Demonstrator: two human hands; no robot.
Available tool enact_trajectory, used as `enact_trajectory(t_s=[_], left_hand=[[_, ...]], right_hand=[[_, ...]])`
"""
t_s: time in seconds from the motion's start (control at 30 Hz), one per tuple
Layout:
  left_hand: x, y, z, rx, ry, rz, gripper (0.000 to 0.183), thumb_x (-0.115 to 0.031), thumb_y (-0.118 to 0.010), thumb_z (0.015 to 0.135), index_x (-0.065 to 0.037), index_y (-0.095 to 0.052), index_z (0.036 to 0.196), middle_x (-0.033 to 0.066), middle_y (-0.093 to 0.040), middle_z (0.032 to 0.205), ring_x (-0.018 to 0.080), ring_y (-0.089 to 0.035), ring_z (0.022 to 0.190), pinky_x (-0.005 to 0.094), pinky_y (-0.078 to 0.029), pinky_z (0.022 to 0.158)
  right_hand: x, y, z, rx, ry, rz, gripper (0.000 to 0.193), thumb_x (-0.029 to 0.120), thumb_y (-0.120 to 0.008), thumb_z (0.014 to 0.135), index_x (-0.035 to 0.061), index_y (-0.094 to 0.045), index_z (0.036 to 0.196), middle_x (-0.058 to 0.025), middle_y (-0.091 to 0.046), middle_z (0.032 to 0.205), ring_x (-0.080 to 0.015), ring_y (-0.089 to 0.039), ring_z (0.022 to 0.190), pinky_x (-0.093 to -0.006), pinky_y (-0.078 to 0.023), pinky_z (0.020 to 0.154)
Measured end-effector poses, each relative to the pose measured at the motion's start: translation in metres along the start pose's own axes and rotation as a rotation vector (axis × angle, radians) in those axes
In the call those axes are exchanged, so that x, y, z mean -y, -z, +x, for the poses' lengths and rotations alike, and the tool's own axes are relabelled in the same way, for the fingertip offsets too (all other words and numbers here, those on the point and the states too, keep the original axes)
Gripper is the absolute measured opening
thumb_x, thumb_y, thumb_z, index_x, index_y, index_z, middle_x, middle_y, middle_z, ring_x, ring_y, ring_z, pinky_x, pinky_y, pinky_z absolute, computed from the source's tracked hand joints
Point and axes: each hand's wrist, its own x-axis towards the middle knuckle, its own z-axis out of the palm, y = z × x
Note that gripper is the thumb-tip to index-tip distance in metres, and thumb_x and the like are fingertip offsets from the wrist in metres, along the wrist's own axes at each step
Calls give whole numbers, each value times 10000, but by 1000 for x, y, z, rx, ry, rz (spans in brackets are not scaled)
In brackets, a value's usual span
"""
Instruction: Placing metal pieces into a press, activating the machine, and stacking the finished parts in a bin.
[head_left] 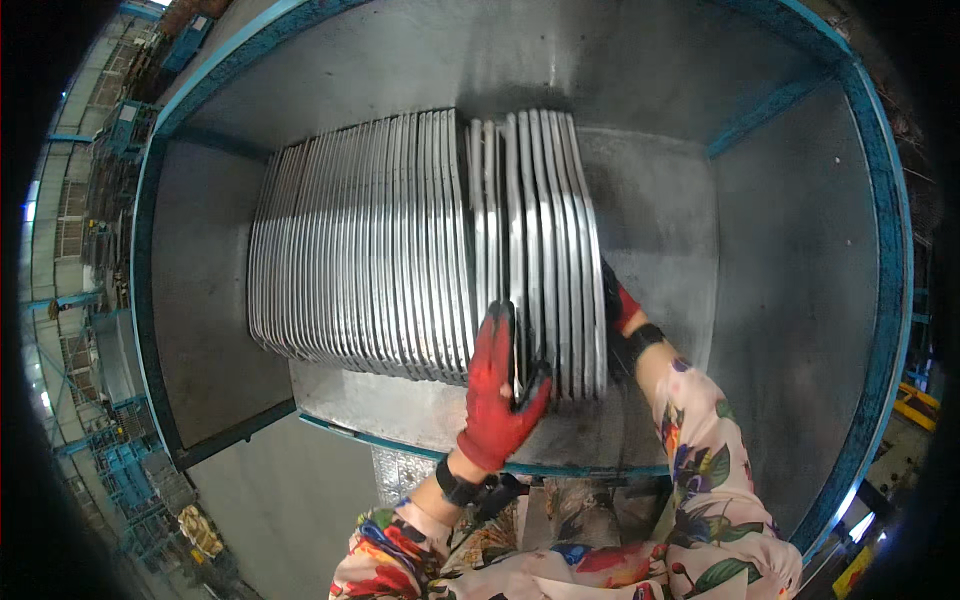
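A long row of thin, silvery metal panels (355,240) stands on edge in a blue-rimmed metal bin. To its right is a smaller batch of similar panels (560,250), with a narrow dark gap between the two groups. My left hand (500,390), in a red glove with black fingertips, is at the batch's near left side. Its fingers stretch up along the panels and its thumb lies apart over their near edges. Behind the batch's right end, my right hand (625,305) is against the outermost panel. Its fingers are mostly hidden there.
The bin's blue rim (893,270) surrounds the panels on the left, far and right sides. A low blue front edge (390,440) runs between me and the bin floor (660,210). Racks and metal parts (125,460) stand outside at the left.
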Motion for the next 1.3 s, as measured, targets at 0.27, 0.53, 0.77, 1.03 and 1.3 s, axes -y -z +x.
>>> enact_trajectory(t_s=[0.27,0.53,0.77,1.03,1.3], left_hand=[[27,-3,-96,253,175,-333,636,-51,-630,743,-2,-335,1303,209,-427,1264,339,-428,1156,392,-321,972],[69,-36,-116,459,804,-1300,854,-536,-556,775,-71,-173,1380,169,-384,1311,271,-421,1178,408,-330,983],[92,-109,-116,286,883,-1325,467,-399,-426,901,-77,-394,1238,137,-508,1167,175,-533,933,319,-449,777],[77,-137,-97,200,1000,-1165,310,-334,-383,931,-128,-492,1136,18,-569,928,118,-541,802,249,-448,663],[99,-119,-138,-23,853,-1534,410,-413,-345,920,-150,-431,1222,53,-496,1122,237,-482,1042,440,-368,941]], right_hand=[[-10,36,67,-443,286,-679,454,297,-500,867,-46,-475,1163,-191,-545,1135,-298,-504,1065,-347,-372,903],[30,-7,-2,-23,407,-460,491,229,-454,899,20,-306,1319,-161,-394,1313,-273,-412,1177,-341,-325,963],[82,-91,-53,-123,351,-828,835,262,-682,737,40,-175,1363,-169,-393,1294,-268,-384,1193,-342,-295,999],[72,-73,-37,-191,210,-413,663,201,-698,727,14,-371,1272,-116,-513,1179,-195,-518,1019,-301,-407,891],[59,-126,-63,-256,251,-401,569,231,-607,811,-1,-365,1270,-143,-484,1212,-218,-473,1096,-310,-355,940]])
